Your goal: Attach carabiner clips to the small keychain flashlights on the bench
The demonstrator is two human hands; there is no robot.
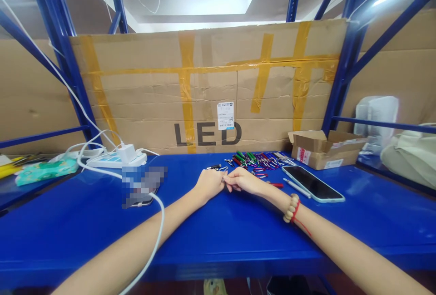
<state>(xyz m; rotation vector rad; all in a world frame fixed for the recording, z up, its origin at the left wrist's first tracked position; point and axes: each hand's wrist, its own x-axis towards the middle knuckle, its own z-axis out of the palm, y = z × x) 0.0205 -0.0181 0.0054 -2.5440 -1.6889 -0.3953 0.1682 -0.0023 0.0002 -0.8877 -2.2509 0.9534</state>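
My left hand (210, 184) is closed near the middle of the blue shelf top (218, 236), its fingers curled out of sight. Right against it, my right hand (242, 180) pinches at a tiny metallic part (223, 179) between the two hands; what it belongs to is hidden. Just behind my left hand shows a small black piece (214, 167) with a silver clip (223, 169); whether it is held or lying there I cannot tell. Beyond my right hand lies a pile of small coloured metal pieces with silver clips (257, 160). A red piece (276, 185) lies beside my right wrist.
To the right are a phone (315, 184), a white pen (296, 188) and an open cardboard box (322, 149). On the left, a white cable (160, 222) crosses my forearm, near a power strip (116, 159) and a blurred device (146, 186). Cardboard (143, 104) walls the back.
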